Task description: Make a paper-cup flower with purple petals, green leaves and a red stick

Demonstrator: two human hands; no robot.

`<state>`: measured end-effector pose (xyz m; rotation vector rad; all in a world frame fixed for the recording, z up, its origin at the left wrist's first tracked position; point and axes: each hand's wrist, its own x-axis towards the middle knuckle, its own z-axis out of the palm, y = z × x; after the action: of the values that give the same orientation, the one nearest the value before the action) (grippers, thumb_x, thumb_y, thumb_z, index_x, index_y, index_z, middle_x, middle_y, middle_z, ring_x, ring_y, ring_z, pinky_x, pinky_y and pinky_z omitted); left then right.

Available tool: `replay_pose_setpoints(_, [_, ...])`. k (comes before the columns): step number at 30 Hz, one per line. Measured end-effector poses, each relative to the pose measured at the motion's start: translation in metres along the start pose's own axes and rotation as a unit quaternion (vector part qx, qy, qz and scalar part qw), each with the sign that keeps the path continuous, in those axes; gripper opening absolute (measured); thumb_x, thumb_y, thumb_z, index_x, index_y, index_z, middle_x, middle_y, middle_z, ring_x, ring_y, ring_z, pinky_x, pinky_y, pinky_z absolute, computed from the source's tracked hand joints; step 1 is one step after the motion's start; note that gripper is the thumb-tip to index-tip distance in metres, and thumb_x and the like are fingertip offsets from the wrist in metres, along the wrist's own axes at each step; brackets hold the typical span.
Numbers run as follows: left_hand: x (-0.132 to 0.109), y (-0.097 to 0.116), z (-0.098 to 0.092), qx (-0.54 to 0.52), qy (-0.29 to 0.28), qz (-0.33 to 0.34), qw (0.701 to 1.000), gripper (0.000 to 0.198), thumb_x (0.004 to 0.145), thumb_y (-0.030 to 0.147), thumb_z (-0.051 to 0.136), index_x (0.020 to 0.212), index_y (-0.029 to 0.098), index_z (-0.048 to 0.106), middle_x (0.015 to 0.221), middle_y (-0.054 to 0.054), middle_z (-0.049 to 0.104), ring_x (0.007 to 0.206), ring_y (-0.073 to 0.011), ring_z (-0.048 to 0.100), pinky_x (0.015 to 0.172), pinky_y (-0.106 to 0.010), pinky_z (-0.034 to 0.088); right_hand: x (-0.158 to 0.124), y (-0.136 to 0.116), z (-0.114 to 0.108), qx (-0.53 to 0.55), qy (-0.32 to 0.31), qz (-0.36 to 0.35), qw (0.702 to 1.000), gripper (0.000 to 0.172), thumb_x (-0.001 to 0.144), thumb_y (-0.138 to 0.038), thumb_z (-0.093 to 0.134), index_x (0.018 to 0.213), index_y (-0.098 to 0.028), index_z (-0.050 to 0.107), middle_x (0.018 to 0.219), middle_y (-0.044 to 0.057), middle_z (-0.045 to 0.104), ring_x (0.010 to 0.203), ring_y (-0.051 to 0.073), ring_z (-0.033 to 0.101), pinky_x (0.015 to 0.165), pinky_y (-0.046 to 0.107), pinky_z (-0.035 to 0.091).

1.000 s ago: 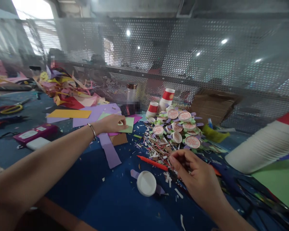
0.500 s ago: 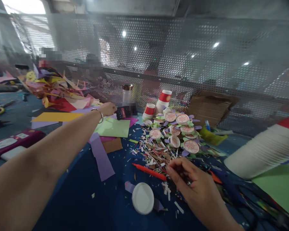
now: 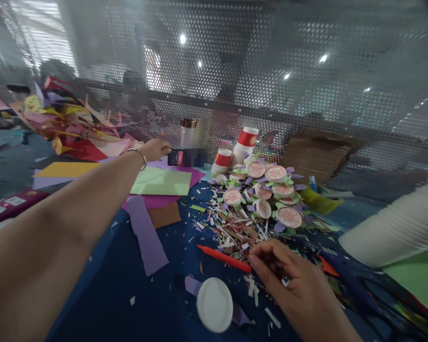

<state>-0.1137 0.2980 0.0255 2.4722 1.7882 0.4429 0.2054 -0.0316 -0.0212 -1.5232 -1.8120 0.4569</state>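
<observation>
My left hand reaches far forward, its fingers closed on the left edge of a dark phone with a lit screen. Part of the phone is blurred out. My right hand hangs loosely curled over the table, thumb and forefinger together, with nothing visible in it. Close to its thumb lies a red marker. Between my arms a white paper-cup base lies on the blue table, with purple paper tabs sticking out from it.
Several cup-bottom turtles are heaped over paper scraps. Red-and-white paper cups and a clear bottle stand behind. Long stacked cups lie right; cardboard leans on the perforated screen. Green paper and purple paper lie left.
The phone has turned and shifted slightly left and up with my left hand. My right hand stays curled near the marker. The view has tilted a little.
</observation>
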Motion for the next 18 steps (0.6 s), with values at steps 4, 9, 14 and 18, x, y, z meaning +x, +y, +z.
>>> replay_pose_setpoints(4, [0.0, -0.014, 0.008, -0.014, -0.002, -0.006, 1.0, 0.036, 0.096, 0.036, 0.061, 0.126, 0.016, 0.06, 0.126, -0.01, 0.062, 0.107, -0.0247, 0.064, 0.09, -0.045, 0.057, 0.003, 0.008, -0.002, -0.024, -0.039, -0.028, 0.999, 0.016, 0.095, -0.038, 0.056, 0.087, -0.026, 0.064, 0.067, -0.001, 0.067, 0.054, 0.014, 0.06, 0.048, 0.023, 0.047])
replay_pose_setpoints(9, [0.006, -0.022, 0.015, -0.037, 0.034, -0.003, 0.999, 0.036, 0.096, 0.035, 0.061, 0.127, 0.016, 0.059, 0.127, -0.011, 0.062, 0.107, -0.0242, 0.064, 0.09, -0.045, 0.057, 0.003, 0.007, 0.0, -0.033, -0.047, -0.027, 0.998, 0.019, 0.096, -0.039, 0.053, 0.086, -0.026, 0.062, 0.065, -0.002, 0.065, 0.052, 0.014, 0.059, 0.047, 0.023, 0.046])
replay_pose_setpoints(14, [0.0, -0.022, 0.014, -0.042, 0.097, 0.015, 0.994, 0.037, 0.096, 0.035, 0.061, 0.128, 0.016, 0.058, 0.128, -0.011, 0.061, 0.109, -0.0243, 0.064, 0.091, -0.046, 0.056, 0.001, 0.004, 0.001, -0.03, -0.039, -0.013, 0.999, 0.02, 0.097, -0.04, 0.053, 0.086, -0.026, 0.062, 0.065, -0.003, 0.064, 0.053, 0.013, 0.057, 0.048, 0.023, 0.044])
replay_pose_setpoints(18, [-0.007, -0.018, 0.014, -0.045, 0.098, 0.017, 0.994, 0.037, 0.096, 0.035, 0.061, 0.128, 0.016, 0.059, 0.128, -0.011, 0.061, 0.109, -0.0246, 0.064, 0.091, -0.046, 0.056, 0.002, 0.005, 0.001, -0.04, -0.059, -0.047, 0.996, 0.018, 0.097, -0.039, 0.052, 0.087, -0.026, 0.061, 0.066, -0.003, 0.065, 0.053, 0.013, 0.058, 0.048, 0.022, 0.045])
